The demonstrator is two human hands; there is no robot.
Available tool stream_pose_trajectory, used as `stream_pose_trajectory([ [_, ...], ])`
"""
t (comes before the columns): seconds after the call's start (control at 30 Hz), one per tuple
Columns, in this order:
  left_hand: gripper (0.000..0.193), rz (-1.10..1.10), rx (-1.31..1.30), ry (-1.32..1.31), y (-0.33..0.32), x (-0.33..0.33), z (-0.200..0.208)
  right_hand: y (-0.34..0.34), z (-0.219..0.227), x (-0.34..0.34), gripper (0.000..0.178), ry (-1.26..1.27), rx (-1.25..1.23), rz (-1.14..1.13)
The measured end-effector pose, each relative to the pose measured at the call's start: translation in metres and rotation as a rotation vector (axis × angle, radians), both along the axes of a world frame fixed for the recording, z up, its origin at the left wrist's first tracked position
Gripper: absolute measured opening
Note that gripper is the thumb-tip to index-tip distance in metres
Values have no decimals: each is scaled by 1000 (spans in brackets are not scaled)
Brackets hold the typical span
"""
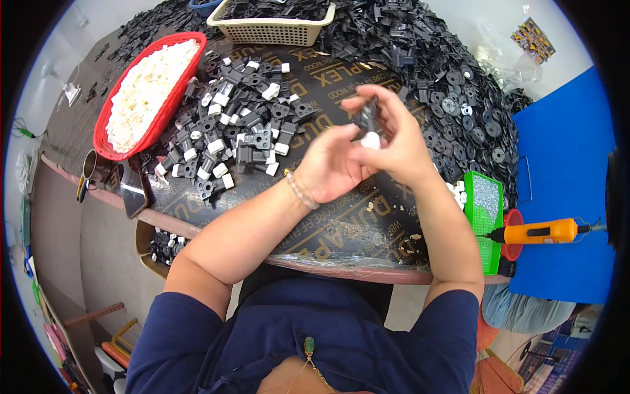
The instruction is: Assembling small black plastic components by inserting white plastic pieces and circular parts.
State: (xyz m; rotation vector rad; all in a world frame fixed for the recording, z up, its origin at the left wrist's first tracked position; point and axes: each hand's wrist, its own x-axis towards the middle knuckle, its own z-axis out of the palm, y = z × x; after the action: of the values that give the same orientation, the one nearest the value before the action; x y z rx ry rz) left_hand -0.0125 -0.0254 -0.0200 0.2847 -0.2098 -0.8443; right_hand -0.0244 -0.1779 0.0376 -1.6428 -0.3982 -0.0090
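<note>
In front of my chest, over the table, my right hand (401, 141) pinches a small black plastic part (369, 115) with a white cap (371, 140) at its lower end. My left hand (331, 163) is cupped right beside it, palm bare and thumb apart from the fingers. Its thumb tip is close to the black part; whether it touches cannot be made out. Some left fingertips are hidden behind the right hand. To the left lies a heap of black parts with white caps (246, 125).
A red basket (98, 134) of small white pieces stands left, beside a phone (134, 190). A beige basket (262, 31) of black parts is at the back. Black discs (459, 118) pile up right, near a green tray (489, 253) and an orange electric screwdriver (541, 232).
</note>
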Motion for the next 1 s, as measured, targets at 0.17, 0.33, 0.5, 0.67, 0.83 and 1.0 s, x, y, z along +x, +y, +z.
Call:
stream_pose_trajectory([
  [0.17, 50, 226, 112, 51, 2, 10, -19, 56, 15, 36, 75, -192, -332, -60],
  [0.33, 53, 200, 65, 79, 8, 21, -44, 128, 6, 78, 108, -562, -379, 37],
  [0.5, 33, 308, 233, 247, 12, 26, -27, 96, 5, 136, 71, -828, -495, -340],
  [0.67, 26, 279, 261, 290, 4, 24, -31, -99, -14, 189, 30, -878, -1023, -1064],
  [0.83, 27, 286, 305, 288, 4, 21, -33, -238, -35, 154, 42, -6, -1467, -1422],
  [1.0, 28, 292, 331, 294, 4, 18, -35, -265, -46, 141, 30, -21, -1397, -1290],
])
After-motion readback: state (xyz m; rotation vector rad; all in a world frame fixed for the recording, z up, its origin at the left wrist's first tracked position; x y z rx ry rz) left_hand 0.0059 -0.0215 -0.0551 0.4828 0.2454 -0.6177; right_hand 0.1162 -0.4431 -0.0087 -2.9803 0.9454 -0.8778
